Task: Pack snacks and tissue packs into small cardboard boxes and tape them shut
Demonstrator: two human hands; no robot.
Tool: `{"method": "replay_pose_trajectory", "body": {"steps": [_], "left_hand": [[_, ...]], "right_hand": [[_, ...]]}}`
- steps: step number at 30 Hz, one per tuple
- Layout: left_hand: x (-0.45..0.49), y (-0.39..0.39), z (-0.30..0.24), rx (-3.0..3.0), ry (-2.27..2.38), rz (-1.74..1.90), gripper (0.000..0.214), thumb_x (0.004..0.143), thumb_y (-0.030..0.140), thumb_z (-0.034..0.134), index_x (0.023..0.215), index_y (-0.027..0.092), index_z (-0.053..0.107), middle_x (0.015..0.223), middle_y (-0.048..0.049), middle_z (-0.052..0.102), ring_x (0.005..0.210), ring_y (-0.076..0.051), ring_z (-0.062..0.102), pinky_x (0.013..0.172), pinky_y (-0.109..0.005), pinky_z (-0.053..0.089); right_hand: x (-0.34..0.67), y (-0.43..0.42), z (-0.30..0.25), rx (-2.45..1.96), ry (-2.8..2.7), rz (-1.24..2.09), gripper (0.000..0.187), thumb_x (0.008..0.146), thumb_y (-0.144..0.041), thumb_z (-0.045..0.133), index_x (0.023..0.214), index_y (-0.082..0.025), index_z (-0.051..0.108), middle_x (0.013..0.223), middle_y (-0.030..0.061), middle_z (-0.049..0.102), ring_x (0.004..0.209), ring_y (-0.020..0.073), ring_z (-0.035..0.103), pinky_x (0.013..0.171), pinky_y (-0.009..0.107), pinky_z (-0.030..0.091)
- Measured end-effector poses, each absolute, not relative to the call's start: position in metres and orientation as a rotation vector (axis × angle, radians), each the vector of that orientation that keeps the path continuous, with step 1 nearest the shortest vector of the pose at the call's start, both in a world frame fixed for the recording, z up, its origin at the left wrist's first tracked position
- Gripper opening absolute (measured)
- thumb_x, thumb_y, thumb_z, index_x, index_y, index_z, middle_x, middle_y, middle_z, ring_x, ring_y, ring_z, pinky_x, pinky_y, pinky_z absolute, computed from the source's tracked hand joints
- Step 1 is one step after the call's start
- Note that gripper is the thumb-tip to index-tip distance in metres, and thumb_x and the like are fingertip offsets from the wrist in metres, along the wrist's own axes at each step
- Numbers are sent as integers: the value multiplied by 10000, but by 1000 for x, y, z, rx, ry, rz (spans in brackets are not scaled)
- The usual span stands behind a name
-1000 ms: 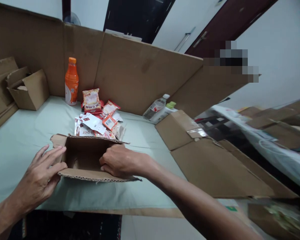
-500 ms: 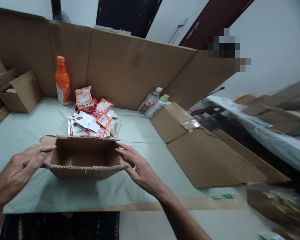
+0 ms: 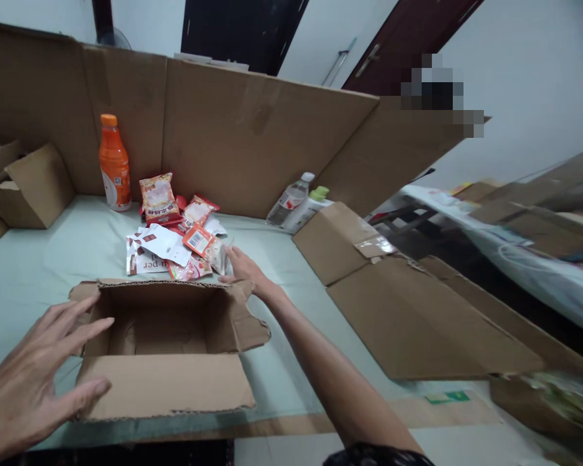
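Note:
An open cardboard box (image 3: 165, 385) stands on the pale green cloth, its front flap folded down towards me and its side flaps spread out. My left hand (image 3: 48, 362) is open at the box's left side, fingers apart over the flap edge. Beyond the box's right flap, my right hand (image 3: 243, 268) reaches with fingers extended to the right edge of a pile of snack packets. It is at a small clear-ended packet (image 3: 218, 254), with no closed grip visible. A white packet (image 3: 162, 243) and a red packet (image 3: 159, 199) lie in the same pile.
An orange bottle (image 3: 114, 165) stands behind the pile at left. A clear bottle (image 3: 291, 199) and a green-capped bottle (image 3: 308, 210) lean near the cardboard wall (image 3: 214, 129). Smaller boxes (image 3: 39, 188) sit at far left, and a large folded carton (image 3: 418, 317) at right.
My right hand has left the box's right side and moved forward to the packets. The box's front and right flaps now lie outward. My left hand has loosened from the left side.

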State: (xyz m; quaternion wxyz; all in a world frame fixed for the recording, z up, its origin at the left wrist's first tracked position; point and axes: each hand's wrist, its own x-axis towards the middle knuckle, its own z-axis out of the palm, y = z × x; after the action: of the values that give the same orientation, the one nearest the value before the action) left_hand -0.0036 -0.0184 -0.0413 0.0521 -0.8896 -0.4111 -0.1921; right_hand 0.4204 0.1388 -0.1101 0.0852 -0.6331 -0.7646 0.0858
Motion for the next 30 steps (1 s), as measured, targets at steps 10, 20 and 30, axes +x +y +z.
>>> {"method": "replay_pose_trajectory", "body": {"steps": [10,20,30], "left_hand": [[-5,-24,-45,-2752,-1344,-588,602,925,553,632,1502,403,544,1691,-9,396,1436,-375,507,1085,-513,544],[3,-17,-36,-2794,-1370,-688,505,963,507,594,1454,388,582,1654,33,448,1439,-323,502,1142,-442,488],[16,-15,-32,-2747,-1359,-598,563,977,554,550,1430,223,599,1544,-119,574,1379,-364,535,1092,-551,475]], "right_hand": [[406,152,-114,-2187,-2258,204,453,1048,-272,538,1495,-201,551,1423,157,649,1230,284,657,1031,453,534],[462,85,-52,-2254,-2173,289,464,900,-152,484,1262,-213,769,1150,83,813,1046,244,740,857,294,523],[446,76,-40,-2072,-1862,365,271,911,-285,590,945,-175,836,820,137,802,788,292,764,683,348,554]]}}
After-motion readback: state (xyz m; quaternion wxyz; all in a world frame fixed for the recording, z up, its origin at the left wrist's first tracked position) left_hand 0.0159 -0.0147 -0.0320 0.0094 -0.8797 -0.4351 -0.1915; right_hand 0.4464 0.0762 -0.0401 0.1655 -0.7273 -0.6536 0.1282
